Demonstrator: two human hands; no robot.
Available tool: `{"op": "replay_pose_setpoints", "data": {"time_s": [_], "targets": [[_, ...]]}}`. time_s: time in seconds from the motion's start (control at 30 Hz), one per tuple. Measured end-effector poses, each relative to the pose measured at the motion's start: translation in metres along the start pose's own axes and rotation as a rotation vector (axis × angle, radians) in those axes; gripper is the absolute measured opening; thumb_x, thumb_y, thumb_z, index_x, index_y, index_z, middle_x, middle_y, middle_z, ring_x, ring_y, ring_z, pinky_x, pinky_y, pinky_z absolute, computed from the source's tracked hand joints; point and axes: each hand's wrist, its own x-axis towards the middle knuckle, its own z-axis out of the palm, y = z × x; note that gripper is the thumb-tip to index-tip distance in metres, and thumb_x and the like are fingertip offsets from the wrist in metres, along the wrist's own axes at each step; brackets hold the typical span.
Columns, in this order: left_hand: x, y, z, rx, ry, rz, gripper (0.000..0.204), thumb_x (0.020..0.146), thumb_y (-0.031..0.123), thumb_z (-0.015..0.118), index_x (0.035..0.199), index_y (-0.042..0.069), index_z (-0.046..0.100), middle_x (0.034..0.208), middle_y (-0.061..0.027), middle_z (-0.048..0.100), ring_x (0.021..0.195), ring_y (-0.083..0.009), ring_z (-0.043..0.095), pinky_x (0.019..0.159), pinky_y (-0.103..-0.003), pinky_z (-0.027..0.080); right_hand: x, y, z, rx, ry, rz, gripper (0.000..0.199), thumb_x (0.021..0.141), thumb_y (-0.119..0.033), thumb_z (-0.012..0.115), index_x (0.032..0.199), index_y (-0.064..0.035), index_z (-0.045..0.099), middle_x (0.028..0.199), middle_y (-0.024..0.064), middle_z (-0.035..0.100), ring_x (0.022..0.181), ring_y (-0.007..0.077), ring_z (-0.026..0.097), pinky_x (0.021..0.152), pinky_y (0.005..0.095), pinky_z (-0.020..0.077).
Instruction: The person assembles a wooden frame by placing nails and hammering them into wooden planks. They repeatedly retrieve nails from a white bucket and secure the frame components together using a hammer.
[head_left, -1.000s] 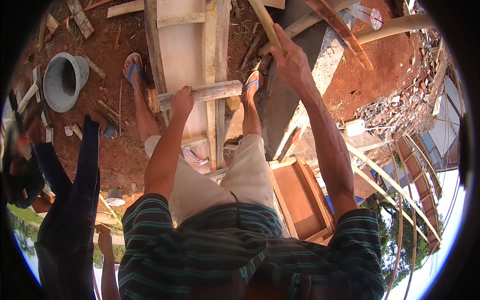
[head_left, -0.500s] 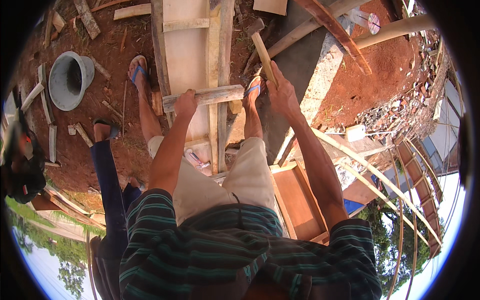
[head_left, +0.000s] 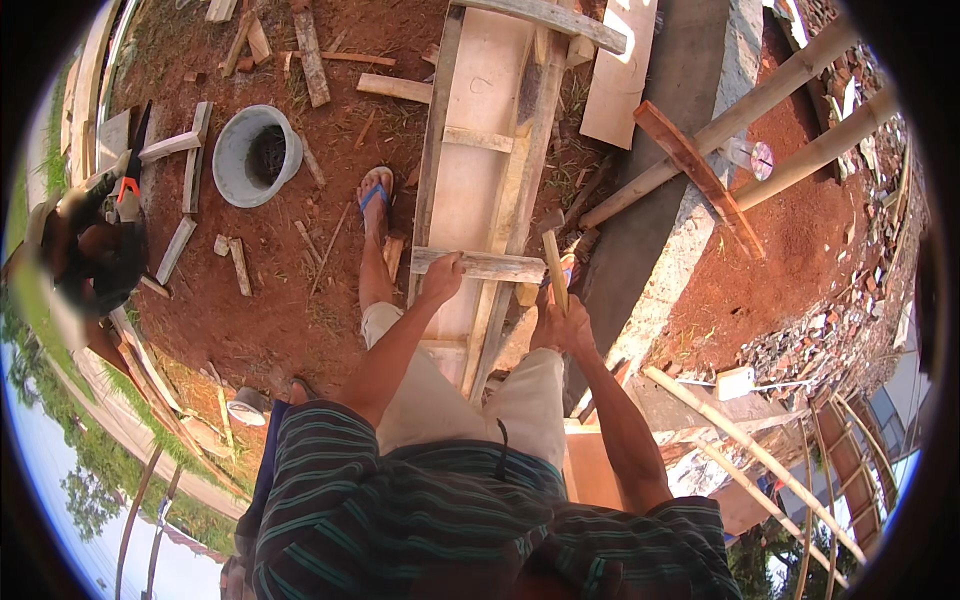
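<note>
Your camera, the left of two worn side by side on your head, looks steeply down over your striped shirt (head_left: 410, 520) at your fingers (head_left: 452, 264). The shirt, nearer the lens than the fingers, fills much of the lower picture. Upright and unmirrored, your view runs on past the fingers along the wooden frame (head_left: 437, 135); the wide fisheye takes in red ground (head_left: 265, 325) well out on either side of them.

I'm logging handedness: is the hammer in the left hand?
No, the right hand grips the hammer by its handle.
</note>
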Motion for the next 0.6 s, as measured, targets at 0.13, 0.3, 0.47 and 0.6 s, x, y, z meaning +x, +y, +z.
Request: {"op": "replay_pose_setpoints", "data": {"time_s": [0.13,0.3,0.47,0.6], "targets": [[-0.037,-0.011,0.001,-0.117,-0.188,-0.087,0.043,0.096,0.013,0.044,0.138,0.011,0.053,0.101,-0.0122,0.073,0.099,-0.0274,0.068,0.088,-0.04,0.051,-0.043,-0.033,0.003,0.443,-0.195,0.486,0.025,0.094,-0.022,0.058,0.097,0.002,0.052,0.06,0.0077,0.052,0.043,0.0157,0.054,0.033,0.0319,0.0425],[-0.084,-0.012,0.006,-0.092,-0.324,-0.119,0.06,0.09,0.01,0.049,0.149,0.018,0.039,0.101,-0.0167,0.072,0.098,-0.0307,0.068,0.086,-0.044,0.052,-0.056,-0.003,0.029,0.492,-0.308,0.684,0.026,0.093,-0.021,0.059,0.097,0.0045,0.052,0.058,0.0067,0.052,0.042,0.0185,0.054,0.034,0.0338,0.0422],[-0.091,-0.018,0.011,0.07,-0.202,-0.146,0.077,0.084,0.016,0.058,0.154,0.018,0.026,0.104,-0.0288,0.067,0.103,-0.0414,0.064,0.088,-0.047,0.05,-0.024,0.052,0.073,0.307,-0.314,0.334,0.022,0.085,-0.017,0.062,0.083,0.005,0.058,0.055,0.0122,0.056,0.042,0.0222,0.056,0.036,0.0361,0.0429],[-0.083,-0.037,-0.013,0.078,-0.06,-0.008,0.077,0.085,0.015,0.056,0.153,0.009,0.023,0.105,-0.0291,0.066,0.096,-0.0401,0.065,0.083,-0.047,0.05,0.009,0.089,0.107,0.312,-0.385,0.017,0.021,0.08,-0.013,0.062,0.076,0.007,0.06,0.053,0.0159,0.058,0.04,0.0254,0.056,0.034,0.0374,0.0412]]}}
